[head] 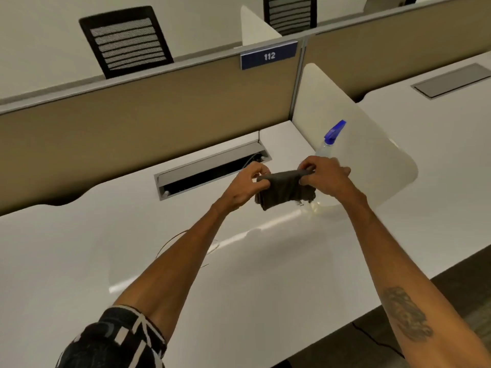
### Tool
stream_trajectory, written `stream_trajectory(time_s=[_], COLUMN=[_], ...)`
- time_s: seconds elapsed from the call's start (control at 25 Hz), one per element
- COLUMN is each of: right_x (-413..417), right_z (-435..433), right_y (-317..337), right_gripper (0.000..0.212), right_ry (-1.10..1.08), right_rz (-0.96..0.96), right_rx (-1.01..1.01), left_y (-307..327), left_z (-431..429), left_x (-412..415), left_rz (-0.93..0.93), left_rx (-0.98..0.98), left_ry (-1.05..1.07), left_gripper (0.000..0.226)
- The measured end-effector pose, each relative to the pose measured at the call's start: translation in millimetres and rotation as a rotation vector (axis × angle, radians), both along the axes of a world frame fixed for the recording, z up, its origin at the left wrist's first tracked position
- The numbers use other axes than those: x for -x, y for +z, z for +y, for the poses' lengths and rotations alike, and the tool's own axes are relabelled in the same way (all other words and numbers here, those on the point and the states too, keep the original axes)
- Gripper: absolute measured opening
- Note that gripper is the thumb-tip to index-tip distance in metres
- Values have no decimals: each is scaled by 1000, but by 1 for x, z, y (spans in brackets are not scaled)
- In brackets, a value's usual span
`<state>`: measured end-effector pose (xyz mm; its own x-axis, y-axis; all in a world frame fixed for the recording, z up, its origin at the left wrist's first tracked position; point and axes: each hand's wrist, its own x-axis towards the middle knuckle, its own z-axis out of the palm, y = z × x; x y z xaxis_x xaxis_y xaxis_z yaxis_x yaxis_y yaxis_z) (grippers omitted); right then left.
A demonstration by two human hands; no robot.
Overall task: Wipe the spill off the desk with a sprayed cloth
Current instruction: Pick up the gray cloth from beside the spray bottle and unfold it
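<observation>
A dark grey cloth (283,189) hangs in the air above the white desk (79,261), stretched between both hands. My left hand (245,185) pinches its left top corner and my right hand (322,176) grips its right top edge. Right behind my right hand stands a clear spray bottle (328,147) with a blue trigger head, close to the white side divider. A faint ring-shaped spill mark (170,243) lies on the desk under my left forearm, partly hidden by it.
A grey cable tray with its lid open (210,168) is set into the desk behind the hands. A tan partition (132,120) with a blue "112" sign closes the back. A white side divider (366,144) stands at the right, with a neighbouring desk beyond it.
</observation>
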<state>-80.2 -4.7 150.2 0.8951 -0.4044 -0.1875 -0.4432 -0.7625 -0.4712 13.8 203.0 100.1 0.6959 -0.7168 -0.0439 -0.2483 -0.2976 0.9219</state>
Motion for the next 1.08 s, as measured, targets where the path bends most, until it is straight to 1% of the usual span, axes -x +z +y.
stream_trajectory(time_s=[0.08, 0.16, 0.24, 0.32, 0.36, 0.48, 0.56, 0.68, 0.72, 0.76, 0.88, 1.0, 1.08], right_x=[6, 11, 14, 16, 17, 23, 29, 43, 49, 54, 67, 72, 73], right_z=[33, 63, 94, 122, 135, 173, 197, 229, 237, 245, 261, 267, 269], right_y=[7, 11, 9, 2, -3, -17, -23, -30, -31, -32, -34, -34, -32], right_gripper=[21, 24, 26, 30, 31, 36, 43, 45, 45, 45, 47, 46, 39], right_ry=[81, 149, 193, 203, 204, 219, 250, 354, 409, 472, 618, 684, 697], right_rz=[-24, -35, -40, -64, -83, -139, -225, -457, -493, -492, -419, -372, -381], right_rx=[-296, -522, -653, -705, -702, -600, -455, -186, -161, -180, -240, -243, -230], left_y=[12, 19, 18, 14, 11, 1, -2, -5, -6, -6, -4, -1, 1], left_z=[41, 77, 110, 135, 146, 172, 183, 199, 203, 208, 219, 227, 231], left_x=[13, 29, 47, 64, 71, 88, 96, 102, 103, 105, 110, 113, 116], left_rz=[195, 382, 634, 843, 920, 1102, 1168, 1215, 1220, 1220, 1215, 1227, 1233], left_rx=[154, 305, 412, 478, 512, 610, 694, 792, 804, 809, 785, 835, 872], left_ry=[-2, 42, 147, 271, 333, 419, 425, 467, 474, 472, 479, 459, 408], left_gripper=[12, 21, 30, 27, 28, 46, 49, 47, 47, 47, 47, 50, 56])
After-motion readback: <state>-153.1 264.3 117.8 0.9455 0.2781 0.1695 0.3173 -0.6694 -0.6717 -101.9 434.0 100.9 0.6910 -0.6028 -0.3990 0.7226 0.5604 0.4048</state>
